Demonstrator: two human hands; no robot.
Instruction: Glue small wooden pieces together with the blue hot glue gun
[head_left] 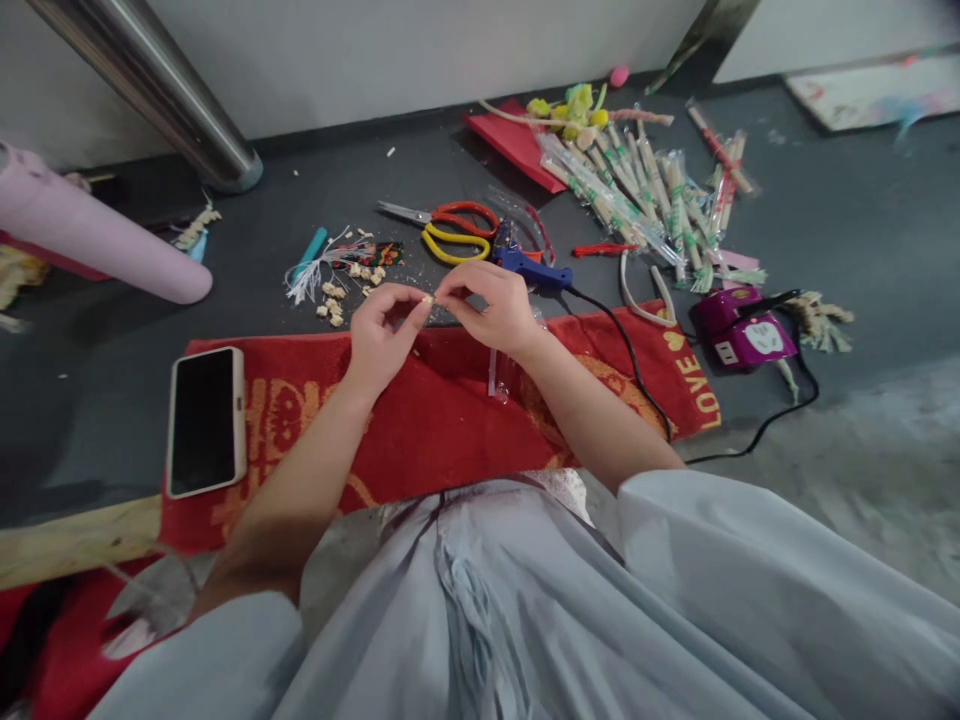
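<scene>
Above the red towel (442, 430), my left hand (382, 335) pinches a small cream-coloured piece (427, 300) between thumb and forefinger. My right hand (491, 308) meets it there, its thumb and forefinger pressed together at the same piece; whether they grip it or something finer is too small to tell. Several similar cream bits (334, 300) lie just beyond my left hand, beside a bundle of white threads (319, 270). Past my right hand rest a blue glue gun (532, 268) and scissors (457, 232) with one orange and one yellow handle.
A phone (206, 422) lies on the towel's left end. At right stands a purple power socket block (742, 328) with a black cord. Several wrapped sticks (630, 185) are heaped at the back right. A lilac cylinder (105, 230) and a metal post (172, 100) occupy the left.
</scene>
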